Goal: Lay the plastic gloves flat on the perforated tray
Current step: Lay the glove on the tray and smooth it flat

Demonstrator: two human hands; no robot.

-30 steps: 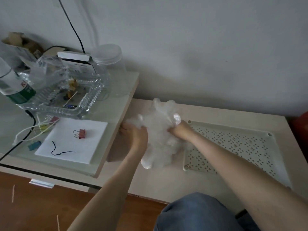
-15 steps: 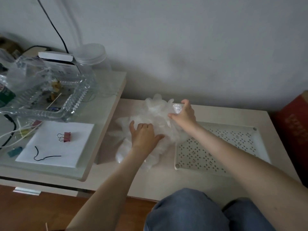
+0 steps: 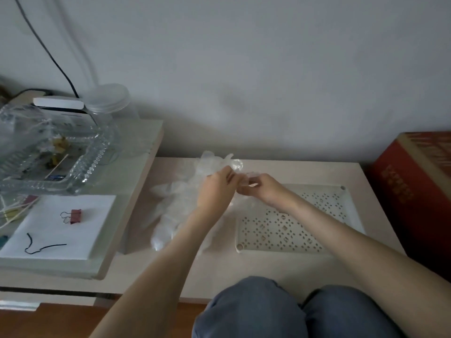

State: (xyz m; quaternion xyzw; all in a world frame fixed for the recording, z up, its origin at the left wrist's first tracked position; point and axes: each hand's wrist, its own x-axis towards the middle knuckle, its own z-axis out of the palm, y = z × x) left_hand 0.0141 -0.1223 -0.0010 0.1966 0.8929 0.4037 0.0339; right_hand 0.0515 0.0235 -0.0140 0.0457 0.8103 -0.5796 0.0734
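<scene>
Head view: a crumpled heap of clear plastic gloves (image 3: 179, 206) lies on the left half of a pale low table (image 3: 268, 272), running from near the back edge toward the front. It sits just beside the left rim of the white perforated tray (image 3: 280, 250). The heap's right fringe reaches the tray's back left corner, below the hands. The tray lies flat on the right half of the table, and no glove is spread out on its holed floor.

The two hands meet above that corner. The left hand (image 3: 214, 189) has thumb and fingers drawn together, pinching a bit of the thin film at the top of the heap. The right hand (image 3: 266, 191), fingers curled, pinches the same wisp of film from the other side. The two grips are close together but not quite touching. Both forearms come in from the front edge, over knees in blue jeans (image 3: 268, 311).

At the table's left end stands a higher glass-topped shelf (image 3: 129, 176). It carries a cut-glass dish (image 3: 94, 164) of small oddments and a clear jar (image 3: 108, 101) behind it. There is also a white sheet of paper (image 3: 61, 230) with a pink binder clip (image 3: 73, 216) and a black bit of wire (image 3: 41, 248) on it. A red box (image 3: 415, 191) stands past the right end.
</scene>
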